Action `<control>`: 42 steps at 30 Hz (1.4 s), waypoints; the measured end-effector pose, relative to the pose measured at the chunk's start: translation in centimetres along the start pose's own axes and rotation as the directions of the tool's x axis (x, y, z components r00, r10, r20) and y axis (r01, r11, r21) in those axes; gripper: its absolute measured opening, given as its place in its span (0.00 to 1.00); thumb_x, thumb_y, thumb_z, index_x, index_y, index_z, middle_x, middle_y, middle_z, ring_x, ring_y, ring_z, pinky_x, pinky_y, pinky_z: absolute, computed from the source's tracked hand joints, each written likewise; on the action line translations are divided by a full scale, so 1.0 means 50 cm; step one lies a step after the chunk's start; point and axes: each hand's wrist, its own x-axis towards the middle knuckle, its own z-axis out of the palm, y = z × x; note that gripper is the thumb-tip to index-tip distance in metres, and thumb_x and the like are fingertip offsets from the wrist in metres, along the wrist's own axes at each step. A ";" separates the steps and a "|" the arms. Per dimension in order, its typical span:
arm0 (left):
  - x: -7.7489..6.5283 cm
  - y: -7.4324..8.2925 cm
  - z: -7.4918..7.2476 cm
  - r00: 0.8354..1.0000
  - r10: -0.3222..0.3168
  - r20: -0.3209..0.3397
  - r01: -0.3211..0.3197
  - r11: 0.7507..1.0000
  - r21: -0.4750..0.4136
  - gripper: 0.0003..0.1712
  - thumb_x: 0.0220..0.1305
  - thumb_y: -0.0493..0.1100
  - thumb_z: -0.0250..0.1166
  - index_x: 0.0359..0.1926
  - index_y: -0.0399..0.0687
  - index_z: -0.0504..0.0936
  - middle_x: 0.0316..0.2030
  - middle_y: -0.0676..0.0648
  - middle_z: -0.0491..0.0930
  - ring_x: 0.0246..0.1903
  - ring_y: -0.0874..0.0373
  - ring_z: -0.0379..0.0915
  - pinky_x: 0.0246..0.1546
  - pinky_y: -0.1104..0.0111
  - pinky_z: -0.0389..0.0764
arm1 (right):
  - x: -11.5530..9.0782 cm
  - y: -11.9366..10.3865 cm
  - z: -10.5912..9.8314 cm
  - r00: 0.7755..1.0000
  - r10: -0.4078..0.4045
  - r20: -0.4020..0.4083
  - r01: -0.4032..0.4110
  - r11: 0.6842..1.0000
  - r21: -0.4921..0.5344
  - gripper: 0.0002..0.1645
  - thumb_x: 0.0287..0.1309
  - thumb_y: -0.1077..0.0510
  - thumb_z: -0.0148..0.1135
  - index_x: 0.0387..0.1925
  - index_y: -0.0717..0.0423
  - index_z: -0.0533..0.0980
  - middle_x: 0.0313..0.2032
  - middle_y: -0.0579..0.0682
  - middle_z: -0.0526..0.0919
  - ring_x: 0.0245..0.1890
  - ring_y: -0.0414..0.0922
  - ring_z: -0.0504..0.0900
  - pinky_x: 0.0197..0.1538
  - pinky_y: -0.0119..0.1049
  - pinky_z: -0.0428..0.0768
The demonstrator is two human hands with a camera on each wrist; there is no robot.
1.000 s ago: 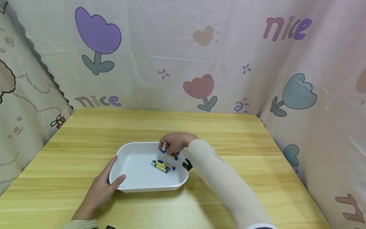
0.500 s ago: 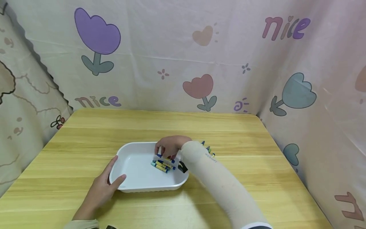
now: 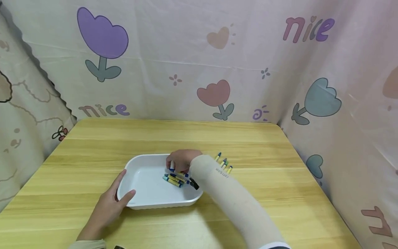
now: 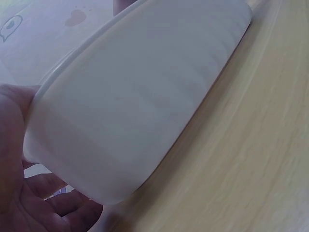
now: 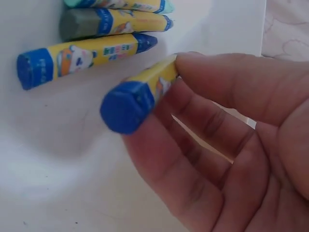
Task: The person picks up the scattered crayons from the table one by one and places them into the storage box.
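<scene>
My right hand (image 3: pixel 181 159) pinches a blue crayon (image 5: pixel 140 99) with a yellow wrapper between thumb and fingers, low over the right part of a white tray (image 3: pixel 141 188). In the right wrist view, the crayon's flat blue end faces the camera. Beside it in the tray lie another blue crayon (image 5: pixel 82 60), a grey-green crayon (image 5: pixel 116 23) and a turquoise crayon (image 5: pixel 120 5), roughly parallel. My left hand (image 3: pixel 107 204) grips the tray's left end, its thumb over the near rim and its fingers round the outer wall.
Several more yellow-wrapped crayons (image 3: pixel 224 162) lie on the wooden table (image 3: pixel 255 145) right of the tray, partly behind my right sleeve (image 3: pixel 230 197). A patterned curtain (image 3: pixel 161 41) stands along the table's back and sides.
My right hand has moved left and slightly down with the crayon, closer to those in the tray. Crayons on the table have come out from behind the sleeve. My left hand keeps its grip.
</scene>
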 end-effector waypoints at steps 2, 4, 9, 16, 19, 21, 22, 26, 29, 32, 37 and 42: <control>-0.001 -0.001 -0.001 1.000 -0.002 -0.002 0.002 1.000 0.003 0.45 0.68 0.51 0.60 0.77 0.49 0.46 0.63 0.22 0.61 0.56 0.28 0.67 0.50 0.38 0.69 | -0.001 -0.003 0.003 1.000 0.011 -0.019 -0.011 1.000 -0.028 0.21 0.58 0.66 0.63 0.46 0.35 0.79 0.35 0.40 0.79 0.31 0.40 0.77 0.32 0.33 0.74; -0.002 -0.001 -0.001 1.000 -0.003 -0.002 0.003 1.000 0.009 0.45 0.68 0.51 0.60 0.77 0.48 0.46 0.63 0.22 0.61 0.55 0.28 0.67 0.49 0.38 0.69 | -0.002 -0.005 0.005 0.999 0.015 -0.034 -0.017 0.999 -0.050 0.21 0.57 0.65 0.64 0.45 0.35 0.78 0.35 0.39 0.78 0.32 0.40 0.76 0.32 0.33 0.74; -0.001 -0.001 -0.001 1.000 -0.007 0.006 0.007 1.000 0.012 0.45 0.68 0.52 0.60 0.77 0.48 0.46 0.64 0.22 0.60 0.56 0.28 0.66 0.50 0.38 0.69 | -0.006 -0.007 0.009 0.998 0.032 -0.045 -0.034 0.999 -0.042 0.21 0.57 0.64 0.65 0.45 0.35 0.78 0.35 0.39 0.78 0.34 0.40 0.76 0.33 0.34 0.74; 0.000 -0.001 -0.001 1.000 -0.013 0.007 0.013 1.000 0.020 0.45 0.68 0.52 0.60 0.77 0.49 0.45 0.63 0.21 0.61 0.56 0.27 0.66 0.49 0.38 0.69 | -0.006 -0.001 -0.001 1.000 0.023 -0.010 -0.023 0.996 0.081 0.22 0.57 0.62 0.66 0.51 0.39 0.78 0.39 0.39 0.78 0.35 0.42 0.79 0.37 0.35 0.78; 0.002 -0.001 0.000 1.000 -0.010 0.007 0.010 1.000 0.015 0.45 0.69 0.53 0.60 0.77 0.50 0.45 0.64 0.22 0.60 0.56 0.27 0.66 0.50 0.37 0.69 | -0.007 0.003 -0.012 1.000 0.005 0.014 -0.007 0.992 0.129 0.19 0.59 0.58 0.66 0.52 0.42 0.77 0.39 0.41 0.79 0.36 0.43 0.80 0.39 0.36 0.79; 0.002 -0.002 0.001 1.000 -0.007 0.004 0.007 1.000 0.013 0.45 0.69 0.53 0.60 0.77 0.50 0.45 0.64 0.22 0.60 0.56 0.27 0.66 0.50 0.37 0.68 | -0.010 0.006 -0.020 1.000 -0.007 0.022 0.004 0.989 0.148 0.18 0.61 0.55 0.66 0.52 0.43 0.76 0.39 0.42 0.79 0.36 0.43 0.80 0.40 0.37 0.79; 0.002 -0.003 0.002 1.000 -0.005 0.003 0.005 1.000 0.011 0.45 0.69 0.53 0.60 0.77 0.50 0.45 0.64 0.22 0.60 0.56 0.27 0.66 0.50 0.37 0.68 | -0.012 0.007 -0.024 1.000 -0.011 0.021 0.008 0.988 0.156 0.18 0.61 0.54 0.66 0.53 0.43 0.76 0.38 0.43 0.80 0.36 0.43 0.80 0.41 0.38 0.79; 0.002 -0.002 0.002 1.000 -0.005 0.000 0.005 1.000 0.011 0.45 0.69 0.52 0.60 0.77 0.49 0.46 0.64 0.22 0.61 0.56 0.28 0.66 0.50 0.37 0.68 | -0.024 0.012 -0.041 0.998 -0.056 0.002 0.055 0.984 0.169 0.19 0.63 0.53 0.64 0.56 0.47 0.75 0.41 0.45 0.80 0.37 0.43 0.81 0.40 0.36 0.80; 0.002 -0.001 0.001 1.000 -0.007 0.002 0.007 1.000 0.009 0.45 0.69 0.52 0.60 0.77 0.50 0.45 0.64 0.22 0.60 0.56 0.28 0.66 0.50 0.38 0.69 | -0.034 0.018 -0.055 0.997 -0.080 -0.018 0.082 0.981 0.176 0.20 0.64 0.54 0.63 0.56 0.49 0.75 0.44 0.46 0.79 0.38 0.44 0.82 0.38 0.34 0.80; 0.002 0.001 -0.002 1.000 -0.003 0.004 0.003 1.000 0.005 0.45 0.69 0.52 0.59 0.77 0.50 0.45 0.64 0.22 0.59 0.56 0.27 0.66 0.50 0.38 0.69 | -0.043 0.027 -0.067 0.996 -0.084 -0.041 0.090 0.981 0.172 0.20 0.64 0.54 0.63 0.57 0.49 0.74 0.44 0.47 0.78 0.38 0.44 0.82 0.38 0.33 0.81; 0.003 0.001 -0.001 1.000 0.007 0.003 -0.007 1.000 -0.004 0.45 0.69 0.52 0.59 0.77 0.49 0.46 0.65 0.23 0.60 0.56 0.29 0.67 0.50 0.39 0.70 | -0.055 0.056 -0.084 0.991 -0.099 -0.086 0.113 0.979 0.168 0.22 0.65 0.53 0.62 0.59 0.51 0.73 0.42 0.47 0.78 0.38 0.43 0.82 0.37 0.33 0.81; 0.001 -0.002 0.002 1.000 0.007 0.000 -0.007 1.000 -0.010 0.45 0.69 0.52 0.60 0.77 0.49 0.46 0.65 0.23 0.60 0.55 0.31 0.68 0.50 0.40 0.70 | -0.067 0.096 -0.097 0.982 -0.114 -0.147 0.141 0.972 0.187 0.21 0.65 0.54 0.62 0.58 0.53 0.73 0.41 0.47 0.79 0.37 0.44 0.82 0.37 0.33 0.81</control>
